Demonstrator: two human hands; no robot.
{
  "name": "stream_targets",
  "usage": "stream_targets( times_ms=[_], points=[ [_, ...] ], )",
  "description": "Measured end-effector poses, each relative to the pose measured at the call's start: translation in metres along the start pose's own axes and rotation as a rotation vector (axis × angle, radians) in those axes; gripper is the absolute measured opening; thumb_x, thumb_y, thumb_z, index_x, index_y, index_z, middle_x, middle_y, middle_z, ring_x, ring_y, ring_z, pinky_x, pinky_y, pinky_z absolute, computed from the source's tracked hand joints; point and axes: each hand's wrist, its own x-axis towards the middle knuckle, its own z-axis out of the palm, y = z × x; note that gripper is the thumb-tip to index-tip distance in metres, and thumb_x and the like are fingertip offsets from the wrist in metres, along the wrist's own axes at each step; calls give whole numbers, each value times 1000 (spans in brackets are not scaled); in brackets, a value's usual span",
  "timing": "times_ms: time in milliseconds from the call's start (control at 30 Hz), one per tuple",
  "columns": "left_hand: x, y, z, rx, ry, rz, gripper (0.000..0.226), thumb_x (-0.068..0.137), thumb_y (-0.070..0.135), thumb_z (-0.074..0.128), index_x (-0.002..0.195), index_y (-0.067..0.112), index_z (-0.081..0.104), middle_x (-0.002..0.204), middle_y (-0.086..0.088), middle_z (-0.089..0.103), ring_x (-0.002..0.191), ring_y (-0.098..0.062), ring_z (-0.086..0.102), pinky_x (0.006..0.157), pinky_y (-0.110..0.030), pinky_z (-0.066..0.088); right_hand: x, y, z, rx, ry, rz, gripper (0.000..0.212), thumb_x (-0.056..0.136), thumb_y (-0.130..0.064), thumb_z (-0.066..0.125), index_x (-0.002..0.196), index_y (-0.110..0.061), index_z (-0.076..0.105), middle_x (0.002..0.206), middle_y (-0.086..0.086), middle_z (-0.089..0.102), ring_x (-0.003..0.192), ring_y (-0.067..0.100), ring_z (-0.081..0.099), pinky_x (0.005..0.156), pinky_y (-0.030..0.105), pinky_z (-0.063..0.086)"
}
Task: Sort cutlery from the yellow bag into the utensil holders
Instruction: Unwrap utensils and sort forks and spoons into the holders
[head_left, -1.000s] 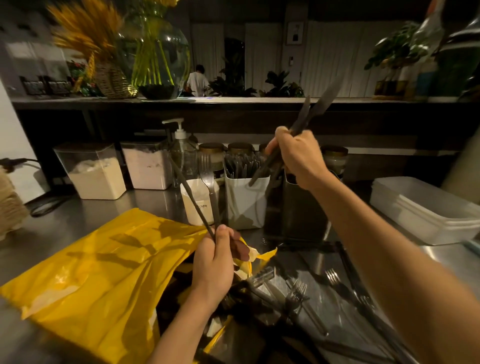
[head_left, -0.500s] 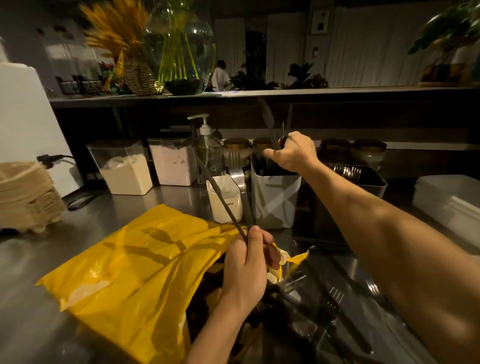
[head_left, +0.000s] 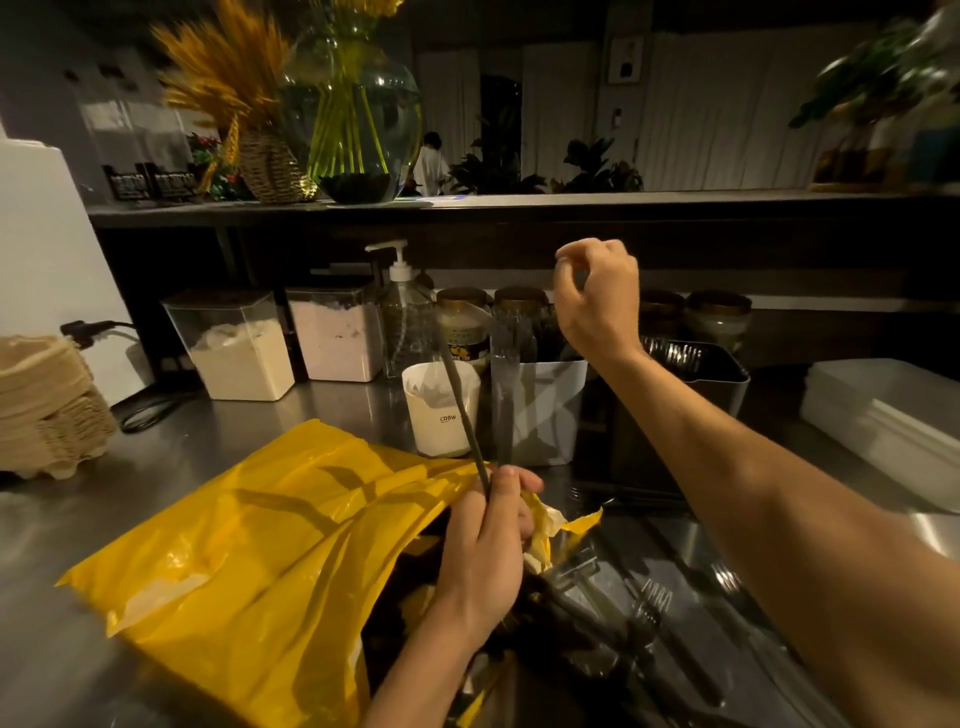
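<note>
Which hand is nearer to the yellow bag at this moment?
Left. The left hand is at the yellow bag's open mouth, gripping two utensils; the right hand is raised apart from it, above the white utensil holder.

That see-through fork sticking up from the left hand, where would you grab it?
I'd pinch the clear fork on its bare stem, below the tines and above the left hand, coming from the right: it stands nearly upright, and a dark utensil leans close on its left.

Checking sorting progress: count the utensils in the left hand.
2: a fork, upright, and a dark utensil tilted left beside it, both in the left hand. Others may be hidden.
</note>
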Motion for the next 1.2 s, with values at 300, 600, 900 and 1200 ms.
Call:
stream_targets(
  times_ms=[300,600,900,1200],
  points=[
    [-8,17,3,-23,-29,-43,37,82,72,28,90,49,56,64,20,52,60,3,50,64,-18,43,-105,-35,-78,1061,-953,455,36,98,9,41,125,-2,61,91,1,67,75,12,66,72,33,43],
    [-6,41,13,285,-281,-5,26,107,36,41,94,28,63,91,0,65,84,-11,60,76,-25,46,-102,-37,-111,716,-825,240,13,102,-16,57,107,-8,67,83,-1,63,75,11,62,64,17,50],
    [65,75,7,460,-173,345,17,95,14,65,94,30,71,83,3,73,75,-11,72,69,-42,62,-70,-22,-130,463,-745,139,16,103,-19,55,111,-16,69,90,1,68,74,11,61,62,22,51],
    [155,102,-18,563,419,418,12,97,31,64,97,21,71,85,8,69,77,-3,62,63,-14,41,-27,31,-140,46,-80,156,14,99,-28,63,94,-16,70,82,-3,67,79,8,66,69,20,52]
  ],
)
